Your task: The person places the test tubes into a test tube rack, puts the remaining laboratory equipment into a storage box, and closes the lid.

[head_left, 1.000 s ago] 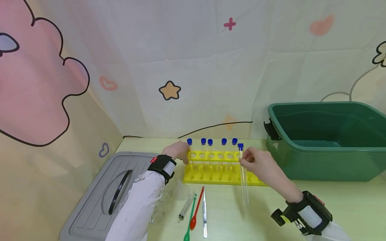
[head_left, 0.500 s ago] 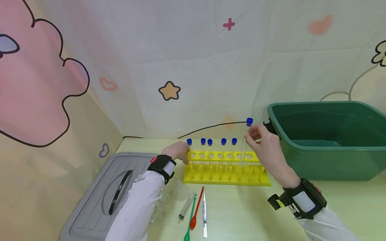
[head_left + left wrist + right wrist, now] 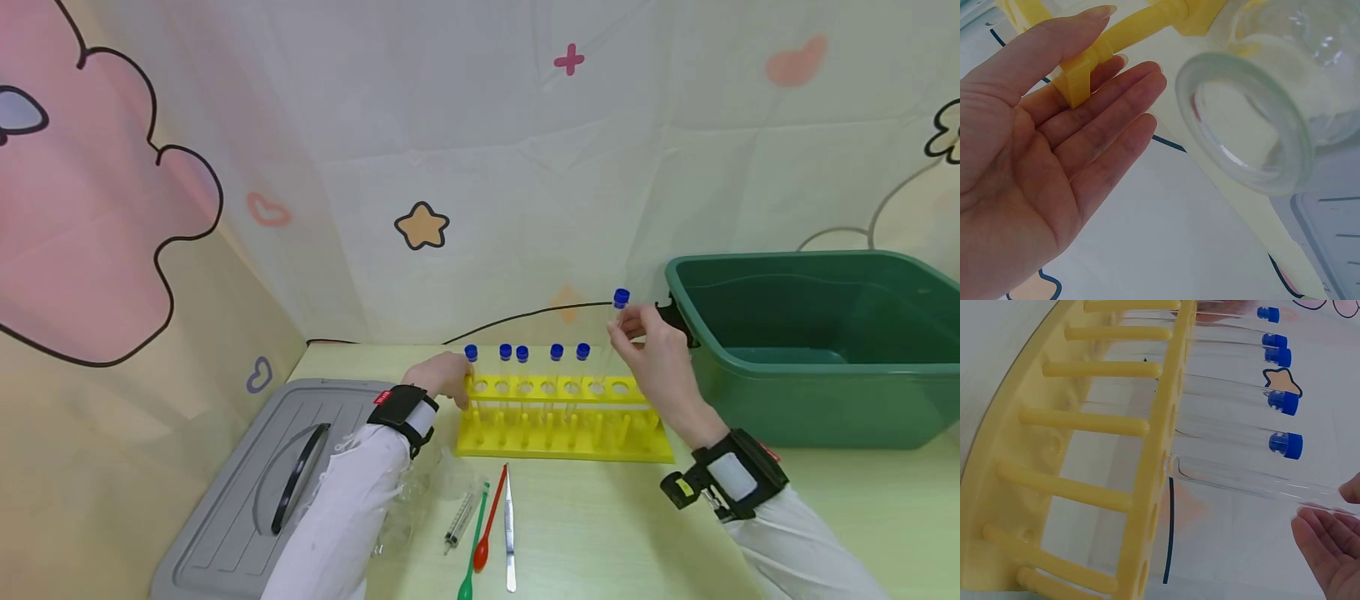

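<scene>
A yellow test tube rack (image 3: 562, 452) stands on the table, with several blue-capped test tubes upright in its left part. My left hand (image 3: 442, 375) holds the rack's left end; in the left wrist view the thumb lies over the yellow end piece (image 3: 1075, 81) and the fingers pass behind it. Above the rack's right part, my right hand (image 3: 660, 362) pinches another clear test tube, its blue cap (image 3: 621, 297) showing above the fingers. In the right wrist view, that test tube (image 3: 1241, 478) has its rounded bottom at a hole in the rack's top bar.
A green bin (image 3: 810, 408) stands at the right, a grey lid (image 3: 225, 500) at the left. In front of the rack lie a syringe (image 3: 461, 518), a green spoon (image 3: 476, 533), a red spoon (image 3: 491, 521) and tweezers (image 3: 509, 533). Clear glassware (image 3: 1300, 156) sits near my left wrist.
My right hand has raised the test tube from in front of the rack to above its top bar, then shifted slightly. The left hand has stayed on the rack's end.
</scene>
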The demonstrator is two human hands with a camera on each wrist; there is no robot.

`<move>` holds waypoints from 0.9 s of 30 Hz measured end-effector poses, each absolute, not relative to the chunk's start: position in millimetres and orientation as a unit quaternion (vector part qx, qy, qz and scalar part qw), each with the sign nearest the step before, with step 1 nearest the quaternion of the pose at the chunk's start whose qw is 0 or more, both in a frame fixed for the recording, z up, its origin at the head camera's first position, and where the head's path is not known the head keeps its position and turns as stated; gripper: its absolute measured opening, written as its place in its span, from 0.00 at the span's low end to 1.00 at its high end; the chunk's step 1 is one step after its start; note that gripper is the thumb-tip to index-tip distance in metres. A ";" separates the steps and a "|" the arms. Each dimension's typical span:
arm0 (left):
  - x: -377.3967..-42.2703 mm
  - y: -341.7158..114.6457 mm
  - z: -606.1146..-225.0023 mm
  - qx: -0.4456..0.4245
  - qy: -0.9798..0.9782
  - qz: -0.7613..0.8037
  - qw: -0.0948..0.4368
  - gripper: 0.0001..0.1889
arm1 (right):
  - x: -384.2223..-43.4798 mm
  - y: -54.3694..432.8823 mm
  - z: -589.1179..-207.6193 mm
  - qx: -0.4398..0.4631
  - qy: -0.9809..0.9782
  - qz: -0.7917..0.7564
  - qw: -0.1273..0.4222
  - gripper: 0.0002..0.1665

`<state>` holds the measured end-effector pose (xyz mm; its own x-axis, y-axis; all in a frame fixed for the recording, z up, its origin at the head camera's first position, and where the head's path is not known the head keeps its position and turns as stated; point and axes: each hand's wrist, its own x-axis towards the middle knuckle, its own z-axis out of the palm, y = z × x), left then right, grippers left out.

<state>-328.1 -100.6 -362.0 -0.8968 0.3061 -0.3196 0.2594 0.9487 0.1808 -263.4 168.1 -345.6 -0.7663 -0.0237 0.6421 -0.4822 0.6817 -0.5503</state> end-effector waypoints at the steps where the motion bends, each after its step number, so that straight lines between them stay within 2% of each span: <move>1: -328.3 -100.6 -362.2 0.148 0.971 0.065 0.174 0.23 | -264.6 168.1 -347.9 0.145 -0.865 0.370 0.305 0.10; 22: -325.5 -100.0 -359.9 0.146 0.973 0.063 0.170 0.22 | -271.9 169.6 -393.5 0.137 -0.887 0.369 0.241 0.09; 27: -325.1 -99.1 -358.9 0.136 0.973 0.063 0.177 0.24 | -286.3 178.6 -417.2 0.139 -0.892 0.365 0.227 0.11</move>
